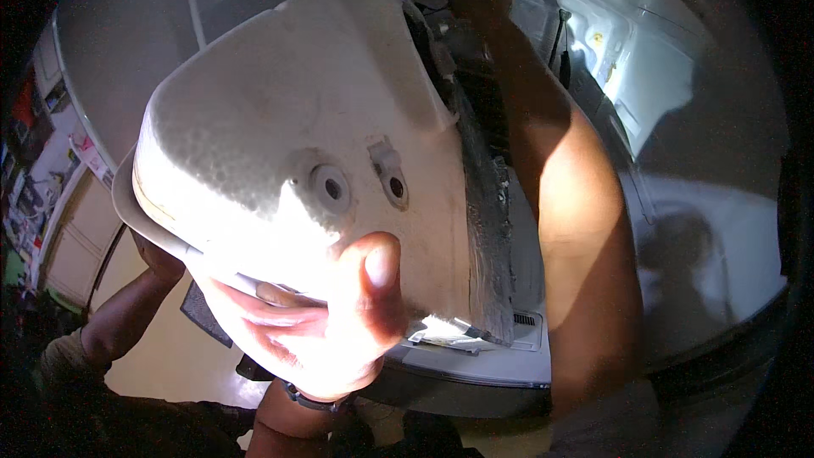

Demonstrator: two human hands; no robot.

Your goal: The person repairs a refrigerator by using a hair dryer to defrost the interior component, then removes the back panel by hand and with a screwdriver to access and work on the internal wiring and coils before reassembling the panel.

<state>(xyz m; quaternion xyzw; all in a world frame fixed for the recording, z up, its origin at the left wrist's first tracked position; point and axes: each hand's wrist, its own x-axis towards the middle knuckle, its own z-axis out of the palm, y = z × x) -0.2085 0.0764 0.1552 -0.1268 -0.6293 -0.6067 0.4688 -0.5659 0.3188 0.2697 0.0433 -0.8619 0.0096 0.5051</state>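
A large off-white moulded plastic cover [314, 110] fills the middle, tilted, with two round recessed holes and a ragged silvery strip [490, 237] along its right side. My left hand [339, 322], with a dark band at the wrist, is closed on its lower edge, thumb on the face; its fingers are partly hidden and washed out by glare. My right arm reaches up past the cover's right side. At the top, my right hand [483, 0] looks closed beside a thin dark wire [432, 7]; what it grips is hidden in shadow.
Another hand [161, 259], on an arm from the left, is at the cover's left corner. A pale cavity wall [712, 237] curves along the right, with a dark cord [563, 42] near the top. A vented white ledge [526, 331] lies below. Cluttered shelves [42, 178] stand far left.
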